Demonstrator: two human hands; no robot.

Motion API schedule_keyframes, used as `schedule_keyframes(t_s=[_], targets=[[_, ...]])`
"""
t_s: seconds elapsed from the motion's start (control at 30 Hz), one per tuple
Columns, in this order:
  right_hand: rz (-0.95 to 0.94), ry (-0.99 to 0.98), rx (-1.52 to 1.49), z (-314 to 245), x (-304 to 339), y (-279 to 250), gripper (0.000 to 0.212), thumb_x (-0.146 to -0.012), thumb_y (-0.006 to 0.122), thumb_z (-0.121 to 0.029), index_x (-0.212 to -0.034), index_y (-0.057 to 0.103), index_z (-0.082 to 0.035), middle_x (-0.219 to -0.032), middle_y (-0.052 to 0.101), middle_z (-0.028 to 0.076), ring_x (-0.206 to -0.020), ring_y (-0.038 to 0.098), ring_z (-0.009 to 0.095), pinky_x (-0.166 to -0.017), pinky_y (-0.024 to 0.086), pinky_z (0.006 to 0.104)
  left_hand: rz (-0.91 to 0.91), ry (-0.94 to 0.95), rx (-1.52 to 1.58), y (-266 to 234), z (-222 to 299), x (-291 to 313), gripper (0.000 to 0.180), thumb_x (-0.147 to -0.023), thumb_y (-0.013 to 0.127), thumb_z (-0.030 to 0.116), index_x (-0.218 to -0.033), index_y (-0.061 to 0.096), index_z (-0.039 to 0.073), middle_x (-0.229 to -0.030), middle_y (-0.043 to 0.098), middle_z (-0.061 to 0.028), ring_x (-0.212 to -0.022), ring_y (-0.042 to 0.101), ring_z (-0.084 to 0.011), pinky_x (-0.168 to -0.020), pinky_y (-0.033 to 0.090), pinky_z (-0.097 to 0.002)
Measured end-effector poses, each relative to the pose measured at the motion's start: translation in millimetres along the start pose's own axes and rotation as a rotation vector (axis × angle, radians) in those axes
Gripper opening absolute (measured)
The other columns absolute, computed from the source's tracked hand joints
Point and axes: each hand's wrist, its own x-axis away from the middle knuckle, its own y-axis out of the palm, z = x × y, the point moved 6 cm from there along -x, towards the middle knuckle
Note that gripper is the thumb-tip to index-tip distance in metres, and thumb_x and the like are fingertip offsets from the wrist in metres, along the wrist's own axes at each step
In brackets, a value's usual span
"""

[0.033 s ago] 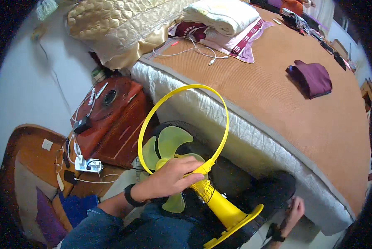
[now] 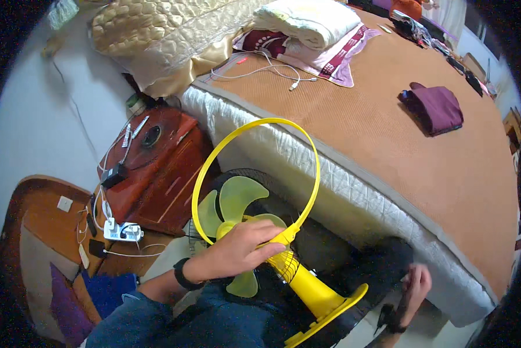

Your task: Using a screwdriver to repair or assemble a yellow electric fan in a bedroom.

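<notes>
The right half is filled by a bed point(image 2: 353, 188), whose top is covered with an orange-brown woven mat point(image 2: 353, 130) and whose side is faced in shiny, silvery quilted fabric. Gold quilted bedding point(image 2: 161, 40) is heaped at its upper left; beside it, a folded white quilt point(image 2: 309, 20) is laid on a maroon-and-pink pillow point(image 2: 336, 64). Near the bed's corner, a reddish-brown wooden cabinet point(image 2: 167, 185) is placed. The left is bounded by a white wall point(image 2: 28, 127), on which shadow is cast. Pale floor point(image 2: 431, 333) is glimpsed at lower right. At upper right, a whitish curtain point(image 2: 451, 18) is hung beside a dark window pane point(image 2: 475, 24).
</notes>
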Motion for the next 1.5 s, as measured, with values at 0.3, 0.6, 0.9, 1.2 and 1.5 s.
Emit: schedule_keyframes(t_s=[0.3, 0.6, 0.9, 1.2, 1.5], targets=[[-1.142, 0.066, -0.136, -181.4, 29.9, 222.1, 0.03, -0.102, 0.06, -0.023, -0.12, 0.059, 0.0, -0.095, 0.07, 0.005, -0.067, 0.066, 0.01, -0.056, 0.053, 0.0246, -0.013, 0.01, -0.042, 27.6, 10.2, 4.4, 0.03, -0.097, 0.063, 0.023, -0.117, 0.064, 0.0, -0.097, 0.062, -0.0178, -0.091, 0.063, -0.0375, -0.079, 0.051, -0.0429], [-1.088, 0.131, -0.358, -173.7, 24.0, 239.4, 0.016, -0.101, 0.057, -0.019, -0.096, 0.058, -0.003, -0.083, 0.067, 0.01, -0.062, 0.066, 0.016, -0.057, 0.057, 0.0272, 0.149, -0.016, -0.063, 25.1, 5.4, 11.3, 0.033, -0.093, 0.068, 0.014, -0.121, 0.061, -0.001, -0.096, 0.061, -0.0173, -0.088, 0.064, -0.0365, -0.076, 0.053, -0.0429], [-1.067, 0.208, -0.365, -161.3, 21.1, 239.7, 0.012, -0.1, 0.054, -0.015, -0.096, 0.056, -0.005, -0.082, 0.066, 0.011, -0.061, 0.066, 0.018, -0.056, 0.058, 0.0299, 0.118, -0.033, -0.041, 26.5, 10.0, 11.7, 0.036, -0.095, 0.066, 0.013, -0.128, 0.059, 0.0, -0.093, 0.059, -0.0164, -0.085, 0.063, -0.0371, -0.073, 0.052, -0.0449], [-1.182, 0.288, -0.258, -156.8, 35.5, 237.3, 0.018, -0.103, 0.047, -0.02, -0.101, 0.052, -0.004, -0.082, 0.068, 0.013, -0.062, 0.065, 0.019, -0.059, 0.055, 0.0306, -0.001, 0.01, -0.043, 66.9, 22.1, 64.6, 0.064, -0.098, 0.061, 0.017, -0.153, 0.034, 0.002, -0.099, 0.049, -0.0145, -0.078, 0.059, -0.031, -0.068, 0.054, -0.0385], [-1.284, 0.199, 0.01, -149.4, 43.9, 247.0, 0.021, -0.105, 0.045, -0.023, -0.105, 0.05, -0.003, -0.082, 0.069, 0.015, -0.063, 0.067, 0.021, -0.061, 0.055, 0.0309, 0.002, -0.015, 0.066, 59.6, -1.1, 113.9, 0.05, -0.1, 0.061, 0.022, -0.143, 0.048, 0.002, -0.116, 0.059, -0.0165, -0.105, 0.064, -0.0307, -0.087, 0.055, -0.0381]])
